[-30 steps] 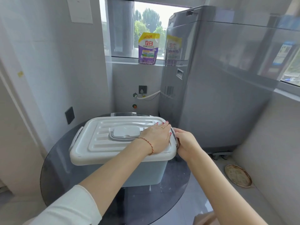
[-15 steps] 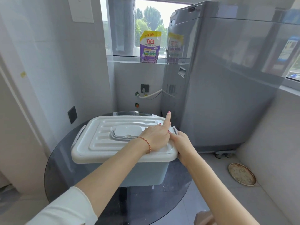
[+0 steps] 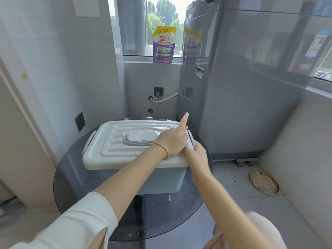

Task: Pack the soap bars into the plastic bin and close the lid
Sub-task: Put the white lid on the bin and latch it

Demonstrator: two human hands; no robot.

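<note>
Bin (image 3: 158, 178) sat lidded on the round tabletop (image 3: 75, 178), long axis running left to right. Left hand (image 3: 172, 141) pressed the lid (image 3: 115, 141), forefinger raised; right hand (image 3: 196, 155) gripped the right-end latch (image 3: 191, 139).

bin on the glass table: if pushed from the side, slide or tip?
Likely slides: the bin is wide, low and flat-based, and the glass table looks smooth. Tipping seems unlikely. The lid looks like stiff ribbed plastic. Weight is unclear, since the contents are hidden.
</note>
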